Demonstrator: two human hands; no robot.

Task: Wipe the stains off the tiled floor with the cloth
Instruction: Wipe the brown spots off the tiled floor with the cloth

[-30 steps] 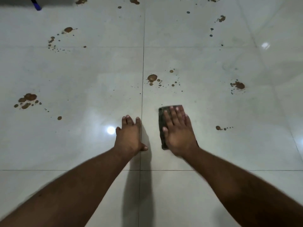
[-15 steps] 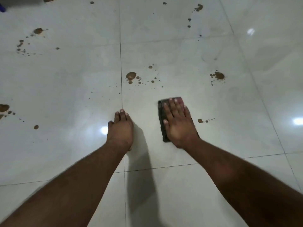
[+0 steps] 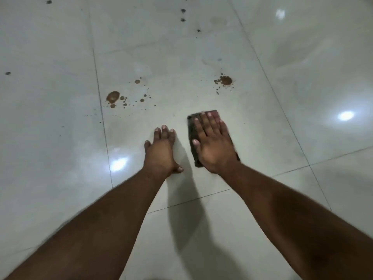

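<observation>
Head view, looking down on a glossy pale tiled floor (image 3: pixel 60 138). Right hand (image 3: pixel 215 144) lies flat, fingers spread, palm pressing a dark folded cloth (image 3: pixel 192 136) onto the tile; it pins the cloth down and is not curled around it. Cloth sits just right of centre, only its left edge and far corner showing past the hand. Left hand (image 3: pixel 161 150) is empty, fingers loosely extended, braced on bare tile just beside the cloth at its 9 o'clock, not touching it.

Brown stain cluster (image 3: pixel 113 97) lies at 10 o'clock from the cloth, well apart. A second brown blotch (image 3: pixel 225 80) lies near 12 o'clock, closer. Small dark specks (image 3: pixel 183 15) run further out toward 12.

Handling, as a judgement: cloth looks soft, thin and light, and will likely bunch if pushed from one edge. Flat-palm pressure across its middle suits it best. The shiny tile probably lets it slide easily, so downward weight matters.

No brand, label or writing readable anywhere. Both stain groups look untouched; most of the wiping seems left to do.
</observation>
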